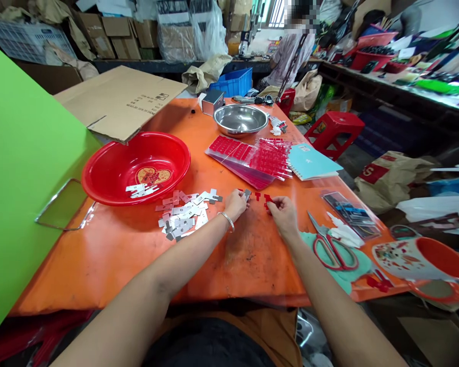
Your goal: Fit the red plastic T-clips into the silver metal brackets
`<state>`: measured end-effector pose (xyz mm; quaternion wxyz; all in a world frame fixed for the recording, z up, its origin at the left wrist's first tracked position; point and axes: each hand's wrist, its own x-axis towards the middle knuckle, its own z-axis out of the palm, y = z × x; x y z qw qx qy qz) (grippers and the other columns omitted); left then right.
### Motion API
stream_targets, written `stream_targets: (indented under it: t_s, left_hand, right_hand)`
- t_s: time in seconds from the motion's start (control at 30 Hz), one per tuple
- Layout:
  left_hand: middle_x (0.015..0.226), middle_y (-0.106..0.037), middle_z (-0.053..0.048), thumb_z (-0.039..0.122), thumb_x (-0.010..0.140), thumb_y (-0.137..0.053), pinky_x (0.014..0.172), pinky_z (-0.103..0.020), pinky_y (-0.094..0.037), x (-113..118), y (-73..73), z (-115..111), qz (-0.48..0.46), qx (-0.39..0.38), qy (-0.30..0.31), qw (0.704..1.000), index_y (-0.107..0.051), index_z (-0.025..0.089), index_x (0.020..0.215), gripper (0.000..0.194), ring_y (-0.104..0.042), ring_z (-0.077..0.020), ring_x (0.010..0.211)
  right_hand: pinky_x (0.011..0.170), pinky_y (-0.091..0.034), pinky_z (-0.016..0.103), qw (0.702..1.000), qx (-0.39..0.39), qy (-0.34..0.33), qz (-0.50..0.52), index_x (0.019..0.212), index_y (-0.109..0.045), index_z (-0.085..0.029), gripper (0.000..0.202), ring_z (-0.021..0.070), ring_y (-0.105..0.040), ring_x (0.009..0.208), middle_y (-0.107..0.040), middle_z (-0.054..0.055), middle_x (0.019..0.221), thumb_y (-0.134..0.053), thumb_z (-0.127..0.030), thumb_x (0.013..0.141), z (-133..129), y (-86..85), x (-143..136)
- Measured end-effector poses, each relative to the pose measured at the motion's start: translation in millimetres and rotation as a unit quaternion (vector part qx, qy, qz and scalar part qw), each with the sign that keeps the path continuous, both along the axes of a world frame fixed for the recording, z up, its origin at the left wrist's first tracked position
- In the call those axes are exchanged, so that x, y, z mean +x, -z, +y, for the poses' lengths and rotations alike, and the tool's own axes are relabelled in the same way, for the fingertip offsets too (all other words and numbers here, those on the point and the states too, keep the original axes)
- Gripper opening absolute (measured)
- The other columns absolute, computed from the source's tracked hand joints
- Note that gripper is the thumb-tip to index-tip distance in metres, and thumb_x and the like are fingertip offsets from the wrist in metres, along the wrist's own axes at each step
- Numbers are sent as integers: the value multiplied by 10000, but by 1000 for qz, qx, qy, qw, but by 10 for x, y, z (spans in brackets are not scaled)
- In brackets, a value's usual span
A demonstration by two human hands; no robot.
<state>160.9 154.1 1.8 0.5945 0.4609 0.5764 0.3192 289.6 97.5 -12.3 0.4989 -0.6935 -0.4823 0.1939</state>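
My left hand (pixel 236 205), with a bracelet at the wrist, pinches a small grey metal plate (pixel 247 193) over the orange table. My right hand (pixel 283 213) is closed on a small red piece (pixel 268 199) a short way to the right. Between the hands lies another small red T-shaped piece (pixel 257 196). Left of my left hand spreads a loose pile of flat notched metal plates (pixel 187 214). A few similar plates (pixel 141 190) lie in the red basin (pixel 181 158). Beyond my hands rest sheets of red pieces (pixel 248 153) in clear plastic.
Scissors (pixel 331 247) lie on a green cloth at right, beside a mug (pixel 401 257) near the table edge. A steel bowl (pixel 240 118) and a light blue notebook (pixel 313 161) are farther back. Cardboard (pixel 126 99) overhangs the basin. A person (pixel 292 56) sits in the background.
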Motion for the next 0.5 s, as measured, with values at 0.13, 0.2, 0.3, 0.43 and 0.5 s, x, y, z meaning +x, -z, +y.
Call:
stream_targets:
  t_s: [0.13,0.2,0.3,0.43,0.5]
  left_hand:
    - [763,-663,-56,130,864,-433,590,-208,-504,-140,-183,-156,-53,7,0,999,-528,125,868,94,-606,-82,554]
    - [738,-665,-55,148,858,-466,601,-213,-510,-295,-269,-347,-87,9,13,996,-549,118,863,88,-610,-86,559]
    - [737,-677,-67,148,789,-580,615,-222,-517,-591,-324,-741,-175,-31,44,983,-591,99,860,87,-626,-101,586]
    - [742,-689,-67,142,669,-694,651,-250,-537,-917,-239,-1234,-224,-108,57,967,-631,93,909,253,-646,-124,609]
    - [750,-694,-67,159,660,-700,658,-273,-549,-995,-164,-1387,-236,-128,49,962,-639,99,937,290,-652,-135,615]
  right_hand:
    - [528,-447,256,992,7,-8,123,762,-472,-201,285,129,-526,560,-551,-19,640,-624,-405,633,-246,-162,-148]
    - [509,-435,239,977,1,-28,210,768,-483,-201,301,120,-523,545,-560,-28,629,-675,-379,621,-431,-259,-284]
    - [485,-425,225,964,-10,-58,261,766,-508,-201,310,107,-513,520,-559,-40,634,-717,-371,613,-719,-330,-520]
    - [476,-452,225,957,-42,-76,278,750,-512,-202,303,106,-529,515,-567,-38,640,-733,-360,616,-1009,-270,-830]
    - [486,-485,235,956,-50,-80,277,741,-507,-207,284,114,-553,534,-568,-34,645,-725,-352,630,-1103,-215,-961]
